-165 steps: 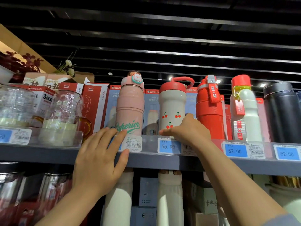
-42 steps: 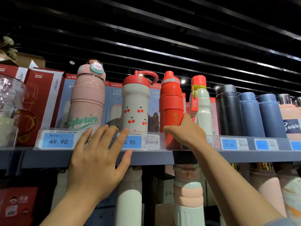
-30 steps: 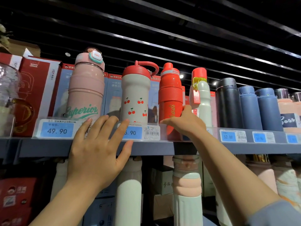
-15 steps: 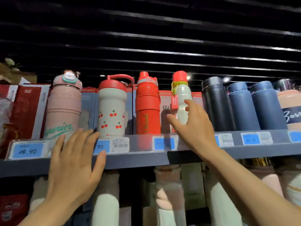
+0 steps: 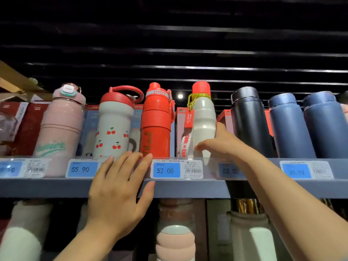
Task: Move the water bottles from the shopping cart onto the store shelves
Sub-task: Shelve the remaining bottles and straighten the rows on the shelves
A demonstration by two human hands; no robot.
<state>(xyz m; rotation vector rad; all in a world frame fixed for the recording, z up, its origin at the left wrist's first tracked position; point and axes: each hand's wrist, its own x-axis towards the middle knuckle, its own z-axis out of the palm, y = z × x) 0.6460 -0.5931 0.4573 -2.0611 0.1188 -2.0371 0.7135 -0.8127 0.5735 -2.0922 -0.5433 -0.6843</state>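
A row of bottles stands upright on the grey shelf (image 5: 56,187): a pink bottle (image 5: 60,127), a white cherry-print bottle with a red lid (image 5: 113,127), a red sports bottle (image 5: 156,121), and a white ribbed bottle with a red cap (image 5: 204,119). My right hand (image 5: 220,142) grips the lower part of the white ribbed bottle, thumb on the right, fingers curled in front. My left hand (image 5: 118,189) lies flat on the shelf's front edge with straight fingers over the price strip, below the cherry and red bottles. No shopping cart is in view.
A black flask (image 5: 250,119) and two navy flasks (image 5: 290,127) stand right of the white bottle. Boxes line the back of the shelf. Price labels (image 5: 165,169) run along the edge. More bottles fill the shelf below (image 5: 175,240).
My right hand let go of the red sports bottle and moved right to grip the white ribbed bottle. My left hand slid right along the shelf edge. The view shifted right.
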